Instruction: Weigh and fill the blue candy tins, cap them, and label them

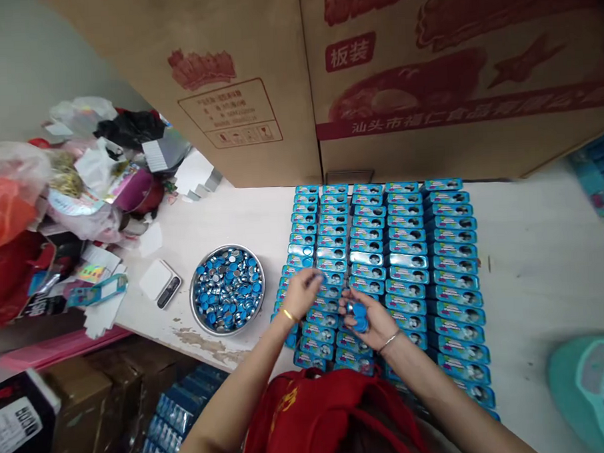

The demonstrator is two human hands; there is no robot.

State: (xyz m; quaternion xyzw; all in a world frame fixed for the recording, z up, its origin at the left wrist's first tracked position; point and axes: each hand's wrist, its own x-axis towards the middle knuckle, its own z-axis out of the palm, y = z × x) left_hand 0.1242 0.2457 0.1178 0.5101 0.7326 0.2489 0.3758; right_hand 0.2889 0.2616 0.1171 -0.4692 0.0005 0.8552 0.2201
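Several rows of small blue boxes (384,263) cover the middle of the white table (533,256). My left hand (302,292) hovers over the left rows, fingers pinched on a small blue cap. My right hand (369,317) is curled round a few blue caps (359,317) just above the boxes. A metal bowl (227,290) full of blue and silver caps stands to the left of my left hand.
Large cardboard cartons (376,83) stand along the table's back. A heap of plastic bags and clutter (55,197) lies at the left, with a small white scale (160,283) near the bowl. A teal object (589,387) sits at the lower right. Cartons stand below the table.
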